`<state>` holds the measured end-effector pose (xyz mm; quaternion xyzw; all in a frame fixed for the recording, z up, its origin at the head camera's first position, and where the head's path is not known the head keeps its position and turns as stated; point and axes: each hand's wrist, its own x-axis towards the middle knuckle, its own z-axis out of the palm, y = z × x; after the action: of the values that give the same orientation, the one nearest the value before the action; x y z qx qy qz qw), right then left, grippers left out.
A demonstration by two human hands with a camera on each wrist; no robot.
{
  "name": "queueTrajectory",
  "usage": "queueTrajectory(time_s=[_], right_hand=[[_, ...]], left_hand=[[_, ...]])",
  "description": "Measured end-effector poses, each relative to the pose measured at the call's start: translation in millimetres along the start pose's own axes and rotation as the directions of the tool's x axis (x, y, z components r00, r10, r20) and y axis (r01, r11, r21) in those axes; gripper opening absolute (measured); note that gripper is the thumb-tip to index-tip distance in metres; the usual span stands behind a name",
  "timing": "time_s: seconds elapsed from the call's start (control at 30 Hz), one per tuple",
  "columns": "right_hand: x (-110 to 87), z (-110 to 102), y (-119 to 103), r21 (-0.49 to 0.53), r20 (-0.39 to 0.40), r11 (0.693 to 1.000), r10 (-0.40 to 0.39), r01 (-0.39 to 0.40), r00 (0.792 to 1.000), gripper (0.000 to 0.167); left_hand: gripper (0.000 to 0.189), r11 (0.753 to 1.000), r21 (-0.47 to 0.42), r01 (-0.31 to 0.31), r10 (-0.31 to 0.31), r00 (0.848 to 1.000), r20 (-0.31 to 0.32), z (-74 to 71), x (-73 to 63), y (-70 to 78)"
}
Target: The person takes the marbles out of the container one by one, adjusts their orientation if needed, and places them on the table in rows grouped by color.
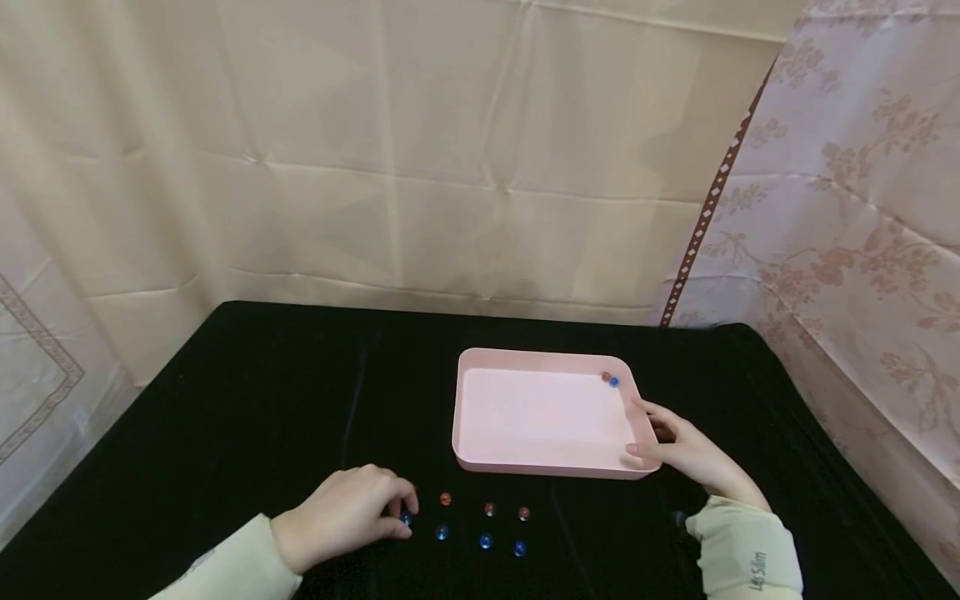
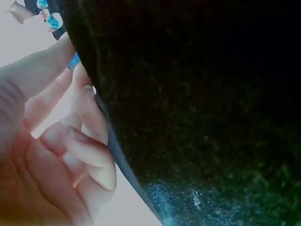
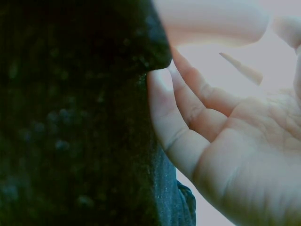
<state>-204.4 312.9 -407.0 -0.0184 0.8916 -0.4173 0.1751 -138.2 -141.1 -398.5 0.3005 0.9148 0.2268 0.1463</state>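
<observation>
At the front of the table my left hand (image 1: 352, 510) pinches a blue glass marble (image 1: 406, 517) between thumb and forefinger. That marble (image 2: 74, 60) also peeks out between the fingertips in the left wrist view. My right hand (image 1: 690, 450) grips the right side of a shallow pink tray (image 1: 551, 471), thumb over the rim. An orange marble (image 1: 606, 377) and a blue marble (image 1: 614, 382) lie together in its far right corner. Right of my left hand, three orange-toned marbles (image 1: 490, 508) form a row, with three blue marbles (image 1: 486, 541) in a row nearer me.
A black cloth (image 1: 247, 433) covers the table. Behind it hangs a cream curtain (image 1: 435, 167), and a pink floral curtain (image 1: 862, 208) closes off the right side. A small dark object (image 1: 679, 518) lies beside my right sleeve.
</observation>
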Motion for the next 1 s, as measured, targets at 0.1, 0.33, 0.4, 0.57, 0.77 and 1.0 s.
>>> queueTrajectory(time_s=[0.1, 0.33, 0.4, 0.57, 0.77, 1.0], right_hand=[[0.2, 0, 0, -0.006, -0.003, 1.0, -0.004, 0.004, 1.0, 0.086], [0.5, 0, 0, -0.009, -0.007, 1.0, -0.007, 0.006, 1.0, 0.086], [0.5, 1, 0, -0.007, -0.007, 1.0, -0.008, 0.008, 1.0, 0.086], [0.1, 1, 1, -0.002, -0.007, 1.0, -0.009, 0.009, 1.0, 0.086], [-0.3, 1, 1, 0.0, -0.008, 1.0, -0.024, 0.024, 1.0, 0.086], [-1.2, 2, 0, 0.013, -0.004, 0.999, -0.033, 0.033, 0.999, 0.085]], left_hand=[[0.015, 1.0, 0.003, 0.003, -0.003, 1.0, 0.003, -0.3, 0.5, 0.5], [0.015, 1.0, 0.031, -0.001, 0.001, 1.0, 0.007, -1.5, 0.3, 1.9], [0.015, 0.999, 0.036, 0.0, 0.0, 1.0, 0.004, -2.7, 0.0, 2.4], [0.015, 0.999, 0.051, -0.007, 0.008, 1.0, -0.023, -6.5, 0.7, 5.1], [0.014, 0.996, 0.079, -0.032, 0.039, 0.996, -0.082, -11.9, 4.8, 11.3], [0.013, 0.992, 0.114, -0.05, 0.063, 0.991, -0.117, -21.4, 12.5, 19.8]])
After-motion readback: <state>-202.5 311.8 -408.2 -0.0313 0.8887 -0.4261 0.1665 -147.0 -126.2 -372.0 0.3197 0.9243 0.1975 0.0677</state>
